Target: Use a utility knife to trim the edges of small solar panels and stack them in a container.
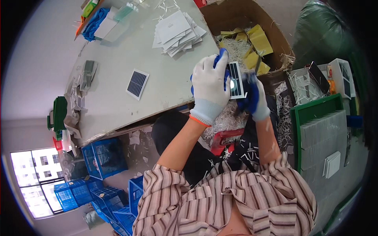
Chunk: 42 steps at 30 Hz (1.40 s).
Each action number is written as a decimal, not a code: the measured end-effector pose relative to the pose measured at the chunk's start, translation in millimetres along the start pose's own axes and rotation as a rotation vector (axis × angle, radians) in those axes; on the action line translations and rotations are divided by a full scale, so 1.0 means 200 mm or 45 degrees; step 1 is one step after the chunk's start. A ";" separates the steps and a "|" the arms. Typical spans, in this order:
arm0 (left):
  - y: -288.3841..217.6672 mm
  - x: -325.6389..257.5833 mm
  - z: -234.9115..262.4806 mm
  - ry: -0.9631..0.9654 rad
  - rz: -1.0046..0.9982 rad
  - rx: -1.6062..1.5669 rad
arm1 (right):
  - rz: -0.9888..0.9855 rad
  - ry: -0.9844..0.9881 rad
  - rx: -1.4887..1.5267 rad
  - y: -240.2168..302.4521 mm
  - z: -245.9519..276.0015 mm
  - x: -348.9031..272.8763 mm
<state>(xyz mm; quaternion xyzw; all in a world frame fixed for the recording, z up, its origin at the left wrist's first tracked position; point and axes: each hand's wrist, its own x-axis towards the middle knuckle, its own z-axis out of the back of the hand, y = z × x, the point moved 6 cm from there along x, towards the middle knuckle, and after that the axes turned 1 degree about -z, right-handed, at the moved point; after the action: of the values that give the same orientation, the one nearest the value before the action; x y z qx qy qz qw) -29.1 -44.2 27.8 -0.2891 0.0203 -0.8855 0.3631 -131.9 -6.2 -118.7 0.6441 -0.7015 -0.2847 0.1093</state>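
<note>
My left hand (210, 76), in a white glove with blue-coated fingers, grips a small solar panel (236, 80) by its left side. The panel has dark cells and a white border, and is held up past the table's edge. At its right side is my right hand (258, 98), gloved the same way and smeared by motion. A thin dark blade-like tool (258, 65) sticks up from that hand; its handle is hidden in the fingers. Another small solar panel (137, 84) lies on the table (114, 106) to the left.
A pile of white rectangular sheets (175, 31) lies on the table. Beyond my hands stands a cardboard box (271, 19) holding white strips and yellow paper (260, 39). At right, a green-rimmed tray (297, 133) holds stacked pale pieces. Blue crates (104, 157) stand at lower left.
</note>
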 end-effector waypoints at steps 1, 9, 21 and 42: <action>-0.02 0.01 0.00 -0.001 0.004 0.006 | 0.040 0.123 -0.126 0.08 -0.03 -0.09; 0.09 -0.01 0.10 0.339 0.179 -0.712 | 0.271 0.076 -0.846 0.26 -0.08 -0.32; 0.53 0.38 0.36 -0.521 -0.127 -0.270 | 0.354 -0.065 -0.789 0.20 0.06 -0.42; 0.21 -0.23 0.24 0.199 -0.160 0.195 | 0.193 -0.073 -0.602 -0.04 0.16 -0.19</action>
<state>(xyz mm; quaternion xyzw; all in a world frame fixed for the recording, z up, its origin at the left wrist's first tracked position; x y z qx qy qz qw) 49.0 -35.5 34.7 -0.1914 -0.0372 -0.9253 0.3252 -136.1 39.4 -140.3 0.5377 -0.6646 -0.4502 0.2580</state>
